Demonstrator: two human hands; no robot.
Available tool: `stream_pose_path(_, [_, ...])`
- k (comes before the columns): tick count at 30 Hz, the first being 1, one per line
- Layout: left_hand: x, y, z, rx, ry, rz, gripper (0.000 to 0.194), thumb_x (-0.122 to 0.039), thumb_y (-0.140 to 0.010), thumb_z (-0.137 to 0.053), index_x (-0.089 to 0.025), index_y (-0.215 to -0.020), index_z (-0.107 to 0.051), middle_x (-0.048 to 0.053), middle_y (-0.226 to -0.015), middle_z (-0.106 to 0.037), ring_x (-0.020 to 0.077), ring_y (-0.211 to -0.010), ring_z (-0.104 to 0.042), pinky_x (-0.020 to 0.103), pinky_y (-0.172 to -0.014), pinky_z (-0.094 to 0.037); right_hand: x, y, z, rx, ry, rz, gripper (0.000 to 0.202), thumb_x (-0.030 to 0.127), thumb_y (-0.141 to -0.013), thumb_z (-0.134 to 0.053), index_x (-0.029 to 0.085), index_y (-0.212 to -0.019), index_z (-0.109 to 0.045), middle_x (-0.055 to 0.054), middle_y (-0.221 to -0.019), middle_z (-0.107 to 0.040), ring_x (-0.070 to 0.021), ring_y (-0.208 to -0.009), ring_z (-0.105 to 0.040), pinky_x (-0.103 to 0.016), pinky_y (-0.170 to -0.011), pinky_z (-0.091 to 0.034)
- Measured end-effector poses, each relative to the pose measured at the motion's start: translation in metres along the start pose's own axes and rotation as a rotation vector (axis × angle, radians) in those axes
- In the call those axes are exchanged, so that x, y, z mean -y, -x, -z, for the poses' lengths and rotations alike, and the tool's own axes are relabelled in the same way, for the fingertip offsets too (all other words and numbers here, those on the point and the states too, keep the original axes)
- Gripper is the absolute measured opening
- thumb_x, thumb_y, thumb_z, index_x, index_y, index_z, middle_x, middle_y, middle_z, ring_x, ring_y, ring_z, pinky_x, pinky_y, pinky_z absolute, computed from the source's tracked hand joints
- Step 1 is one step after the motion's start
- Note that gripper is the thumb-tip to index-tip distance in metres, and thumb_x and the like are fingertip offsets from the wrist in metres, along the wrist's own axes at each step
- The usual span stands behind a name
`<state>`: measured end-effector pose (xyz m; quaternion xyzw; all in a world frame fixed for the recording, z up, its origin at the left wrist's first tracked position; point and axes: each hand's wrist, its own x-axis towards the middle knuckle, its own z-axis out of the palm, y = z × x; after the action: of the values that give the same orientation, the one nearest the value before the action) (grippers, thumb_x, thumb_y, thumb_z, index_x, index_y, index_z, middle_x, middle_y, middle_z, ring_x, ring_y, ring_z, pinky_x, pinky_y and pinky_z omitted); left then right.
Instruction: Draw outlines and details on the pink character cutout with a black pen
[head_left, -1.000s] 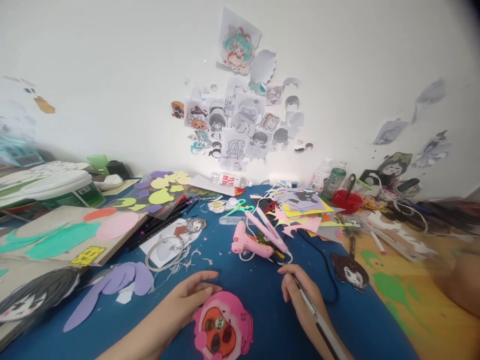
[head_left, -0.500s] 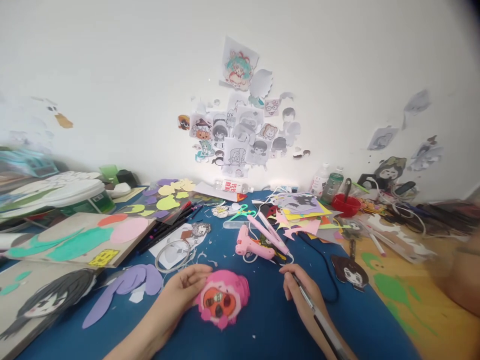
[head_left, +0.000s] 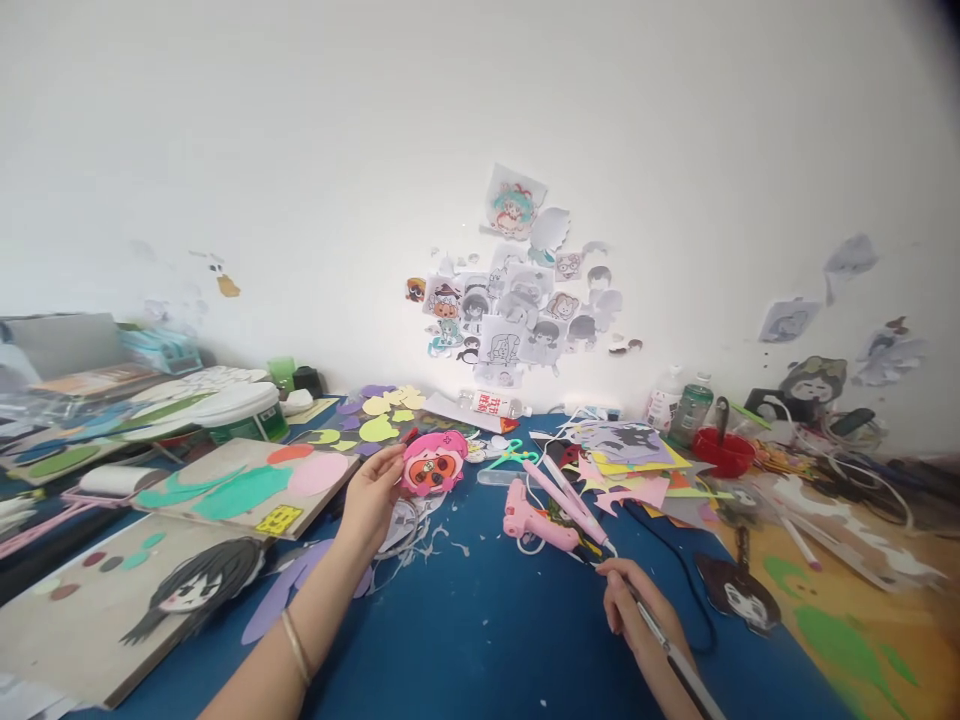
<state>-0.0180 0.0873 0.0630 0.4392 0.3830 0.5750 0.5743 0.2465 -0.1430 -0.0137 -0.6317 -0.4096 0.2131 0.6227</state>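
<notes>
My left hand pinches the left edge of a pink-haired character cutout, lifted above the far middle of the blue table. The cutout has an orange face with dark eyes. Lower right, my right hand is closed around a slim pen-shaped tool with a silver and dark shaft; its exact kind is unclear. Just beyond that hand lie a pink glue gun and a pink tool like a hair straightener. Behind these are turquoise-handled scissors.
On the left, boards carry coloured foam shapes, and a black-haired character cutout lies on one. A white tub stands behind. Stacked coloured sheets, a green bottle and a red bowl are at the right rear.
My left hand has raised the pink cutout and carried it away from me, toward the back of the table. The view has tilted up and turned left. My right hand still holds the tool.
</notes>
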Motion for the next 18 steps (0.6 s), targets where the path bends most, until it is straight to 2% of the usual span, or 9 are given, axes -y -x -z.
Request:
stream_pose_path(11, [0.016,-0.018,0.012,-0.06,0.131,-0.016,0.035,-0.038,-0.102,-0.069,-0.018,-0.129,-0.063,0.009,-0.127,-0.067,0.024,-0.104,-0.07,0.044,-0.087,-0.062,-0.007,-0.003,0.002,-0.016,0.057,0.01,0.078,0.092,-0.082,-0.057,0.016,-0.095,-0.066,0.001,-0.05,-0.052,-0.0146,-0.046,-0.048,-0.025,-0.05,-0.04])
stream_pose_path(18, [0.018,-0.014,0.014,-0.067,0.146,-0.01,0.034,-0.037,-0.101,-0.07,-0.018,-0.129,-0.063,0.009,-0.127,-0.067,0.0242,-0.105,-0.07,0.044,-0.088,-0.062,-0.005,-0.003,0.001,-0.016,0.041,0.02,0.078,0.092,-0.084,-0.055,0.016,-0.098,-0.063,0.002,-0.051,-0.052,-0.014,-0.044,-0.044,-0.026,-0.048,-0.039])
